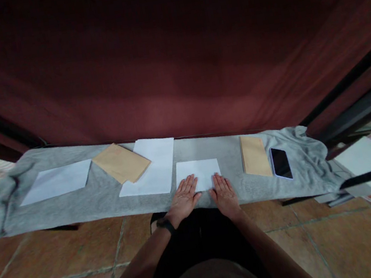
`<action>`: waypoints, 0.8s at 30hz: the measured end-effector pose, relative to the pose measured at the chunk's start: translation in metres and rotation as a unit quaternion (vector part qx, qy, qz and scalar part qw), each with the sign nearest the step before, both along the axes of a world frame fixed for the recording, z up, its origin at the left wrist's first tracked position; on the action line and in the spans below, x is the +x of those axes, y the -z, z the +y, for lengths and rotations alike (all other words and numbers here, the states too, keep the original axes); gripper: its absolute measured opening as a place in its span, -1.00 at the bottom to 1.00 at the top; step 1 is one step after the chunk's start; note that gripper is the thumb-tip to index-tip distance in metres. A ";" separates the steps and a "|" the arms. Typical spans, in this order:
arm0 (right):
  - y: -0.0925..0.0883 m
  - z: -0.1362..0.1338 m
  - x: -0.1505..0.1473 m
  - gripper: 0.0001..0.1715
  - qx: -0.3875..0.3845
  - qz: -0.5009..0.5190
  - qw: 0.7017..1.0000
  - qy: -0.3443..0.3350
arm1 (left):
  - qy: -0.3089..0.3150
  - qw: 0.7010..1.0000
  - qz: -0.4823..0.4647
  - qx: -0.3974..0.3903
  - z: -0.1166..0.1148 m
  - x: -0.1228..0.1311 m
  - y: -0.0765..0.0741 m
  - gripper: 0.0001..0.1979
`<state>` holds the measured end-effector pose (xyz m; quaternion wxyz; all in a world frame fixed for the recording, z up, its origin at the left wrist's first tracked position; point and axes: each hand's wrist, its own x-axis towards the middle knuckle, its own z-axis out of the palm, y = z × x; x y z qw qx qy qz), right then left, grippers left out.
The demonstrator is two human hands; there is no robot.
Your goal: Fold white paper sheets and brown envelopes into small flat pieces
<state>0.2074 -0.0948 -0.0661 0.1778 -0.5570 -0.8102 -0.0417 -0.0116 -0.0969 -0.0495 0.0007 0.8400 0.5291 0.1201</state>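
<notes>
A small white sheet of paper [199, 170] lies on a grey cloth [103, 196] spread over a low bench. My left hand [184, 199] rests flat on the sheet's near left corner, fingers stretched out. My right hand [224, 191] lies flat on its near right corner, fingers together and extended. A dark band circles my left wrist. Neither hand holds anything.
On the cloth lie a white sheet [56, 180] at far left, a brown envelope [121, 162] overlapping a larger white sheet [152, 165], another brown envelope [255, 155] and a black phone [281, 163]. A dark red curtain [174, 65] hangs behind. Tiled floor below; papers [366, 157] at right.
</notes>
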 end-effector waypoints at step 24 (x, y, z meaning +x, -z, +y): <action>-0.011 0.028 -0.050 -0.37 -0.117 -0.011 0.992 -0.039 | -0.021 1.000 0.001 -0.007 -0.030 -0.014 -0.009 -0.44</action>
